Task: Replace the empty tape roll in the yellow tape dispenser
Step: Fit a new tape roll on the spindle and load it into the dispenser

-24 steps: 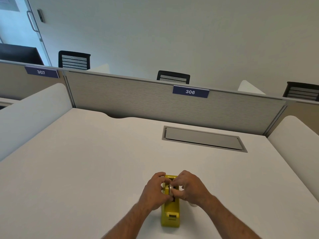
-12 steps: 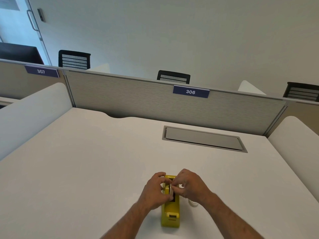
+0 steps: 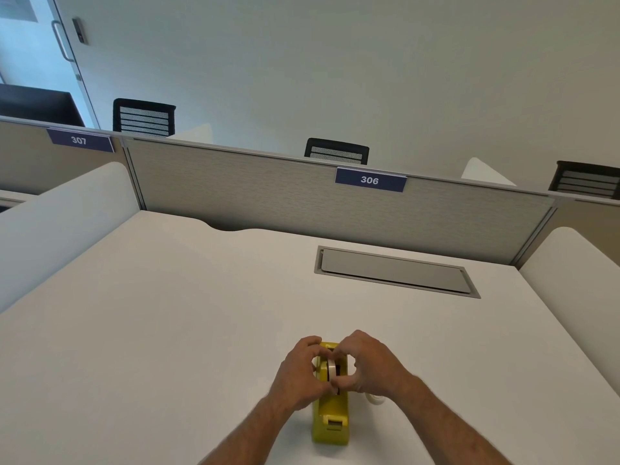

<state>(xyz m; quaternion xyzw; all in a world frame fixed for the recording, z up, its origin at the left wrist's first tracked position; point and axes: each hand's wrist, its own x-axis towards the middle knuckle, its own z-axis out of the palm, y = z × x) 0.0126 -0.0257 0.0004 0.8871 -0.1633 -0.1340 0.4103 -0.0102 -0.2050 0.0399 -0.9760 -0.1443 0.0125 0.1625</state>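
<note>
The yellow tape dispenser (image 3: 330, 421) stands on the white desk (image 3: 167, 313) near its front edge, cutter end toward me. A pale tape roll (image 3: 332, 370) sits upright in the dispenser's slot. My left hand (image 3: 298, 377) and my right hand (image 3: 367, 365) pinch this roll from either side, fingers curled around it. Whether the roll is fully seated I cannot tell. A second whitish roll (image 3: 375, 398) lies on the desk just right of the dispenser, mostly hidden under my right wrist.
A grey flip-lid cable box (image 3: 396, 271) is set into the desk at the back right. A grey partition (image 3: 268, 193) with a sign reading 306 closes the far side. White rounded side screens (image 3: 60, 223) flank the desk.
Both hands have spread slightly around the roll, so more of its rim shows above the dispenser slot. The dispenser has stayed put.
</note>
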